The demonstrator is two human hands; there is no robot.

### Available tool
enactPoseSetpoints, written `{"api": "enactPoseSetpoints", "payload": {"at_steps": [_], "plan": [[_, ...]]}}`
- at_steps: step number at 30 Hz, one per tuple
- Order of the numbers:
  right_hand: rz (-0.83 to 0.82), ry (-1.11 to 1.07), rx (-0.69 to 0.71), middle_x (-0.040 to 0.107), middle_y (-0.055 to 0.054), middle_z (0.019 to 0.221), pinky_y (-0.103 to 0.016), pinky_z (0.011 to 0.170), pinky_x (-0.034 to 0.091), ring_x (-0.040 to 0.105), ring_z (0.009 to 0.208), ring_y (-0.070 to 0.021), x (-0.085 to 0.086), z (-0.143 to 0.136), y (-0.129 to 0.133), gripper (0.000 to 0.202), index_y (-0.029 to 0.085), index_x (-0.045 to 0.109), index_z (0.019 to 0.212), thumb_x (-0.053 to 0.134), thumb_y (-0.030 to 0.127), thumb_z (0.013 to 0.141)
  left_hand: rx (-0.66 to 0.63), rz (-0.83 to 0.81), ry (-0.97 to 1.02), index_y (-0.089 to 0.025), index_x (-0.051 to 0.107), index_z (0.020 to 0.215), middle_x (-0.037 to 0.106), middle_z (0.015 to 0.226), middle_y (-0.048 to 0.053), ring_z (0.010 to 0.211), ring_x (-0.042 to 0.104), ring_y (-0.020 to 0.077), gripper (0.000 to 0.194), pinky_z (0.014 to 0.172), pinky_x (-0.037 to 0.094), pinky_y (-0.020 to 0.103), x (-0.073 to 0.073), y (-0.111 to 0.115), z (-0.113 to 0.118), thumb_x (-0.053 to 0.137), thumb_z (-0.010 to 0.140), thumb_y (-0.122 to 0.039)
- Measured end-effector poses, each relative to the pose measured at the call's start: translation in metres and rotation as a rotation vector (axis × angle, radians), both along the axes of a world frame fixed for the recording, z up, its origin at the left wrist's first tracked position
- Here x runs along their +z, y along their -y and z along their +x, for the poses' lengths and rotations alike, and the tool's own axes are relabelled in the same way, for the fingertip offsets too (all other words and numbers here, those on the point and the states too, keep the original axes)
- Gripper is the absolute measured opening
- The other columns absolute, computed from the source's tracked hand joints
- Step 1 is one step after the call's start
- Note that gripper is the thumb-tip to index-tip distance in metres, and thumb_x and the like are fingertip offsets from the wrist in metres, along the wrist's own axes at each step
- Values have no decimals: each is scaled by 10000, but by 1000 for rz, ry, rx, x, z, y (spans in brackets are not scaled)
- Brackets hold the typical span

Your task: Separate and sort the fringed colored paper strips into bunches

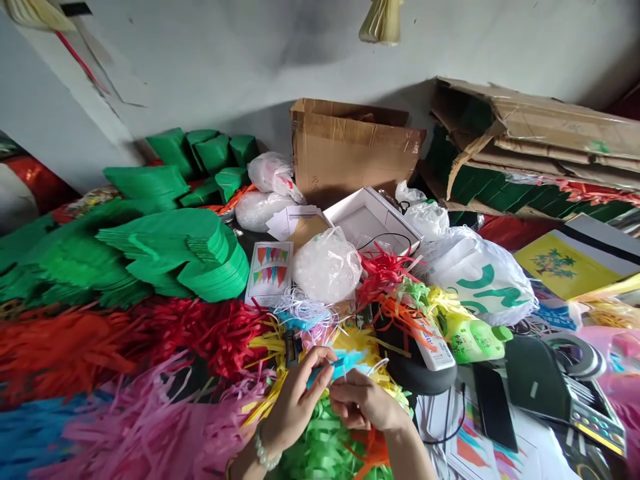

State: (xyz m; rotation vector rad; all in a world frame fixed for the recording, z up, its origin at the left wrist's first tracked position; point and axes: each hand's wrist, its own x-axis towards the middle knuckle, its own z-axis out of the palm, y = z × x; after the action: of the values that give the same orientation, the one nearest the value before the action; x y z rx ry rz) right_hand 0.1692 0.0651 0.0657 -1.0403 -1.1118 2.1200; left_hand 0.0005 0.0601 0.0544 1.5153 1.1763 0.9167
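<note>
A blue paper tassel [345, 362] is pinched between the thumb and fingers of my left hand [299, 393], which wears a beaded bracelet. Close beside it, my right hand [364, 400] is closed, its fingertips curled together by a thin white string [383, 365] at the tassel; its exact grip is partly hidden. Under both hands lies a heap of green paper fringe [317, 443]. Yellow fringe [265, 400] shows to the left, and an orange fringe [373, 450] sits below my right wrist.
Red fringe [210, 337] and pink fringe [150, 417] spread left. Stacked green paper shapes [210, 257] stand behind them. Further back are a cardboard box [350, 150] and a white box lid [370, 213]. A green bottle [475, 340] and a black phone [495, 407] lie right.
</note>
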Motion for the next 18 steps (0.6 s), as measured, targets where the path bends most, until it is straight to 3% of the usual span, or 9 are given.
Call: {"api": "enactPoseSetpoints", "payload": {"at_steps": [9, 13, 18], "plan": [[-78, 53, 78, 308, 103, 397, -178, 345, 100, 180, 335, -42, -1, 6, -5, 354, 208, 445, 517, 557, 424, 775, -43, 98, -39, -241, 614, 1007, 678, 965, 29, 942, 639, 188, 120, 873, 495, 278, 2, -1, -1, 529, 949, -304], [-75, 43, 58, 280, 110, 372, -178, 345, 109, 160, 340, -47, 2, 6, -6, 321, 214, 432, 497, 537, 334, 776, -92, 130, -49, -228, 621, 972, 662, 960, 46, 949, 629, 193, 124, 878, 494, 299, 5, -3, -1, 507, 958, -275], [-14, 173, 48, 326, 90, 383, -184, 330, 133, 205, 337, -60, -2, 4, -5, 323, 217, 468, 489, 554, 329, 778, -84, 165, -73, -205, 650, 873, 656, 901, 55, 906, 628, 201, 138, 850, 501, 323, 12, -7, 0, 553, 922, -289]]}}
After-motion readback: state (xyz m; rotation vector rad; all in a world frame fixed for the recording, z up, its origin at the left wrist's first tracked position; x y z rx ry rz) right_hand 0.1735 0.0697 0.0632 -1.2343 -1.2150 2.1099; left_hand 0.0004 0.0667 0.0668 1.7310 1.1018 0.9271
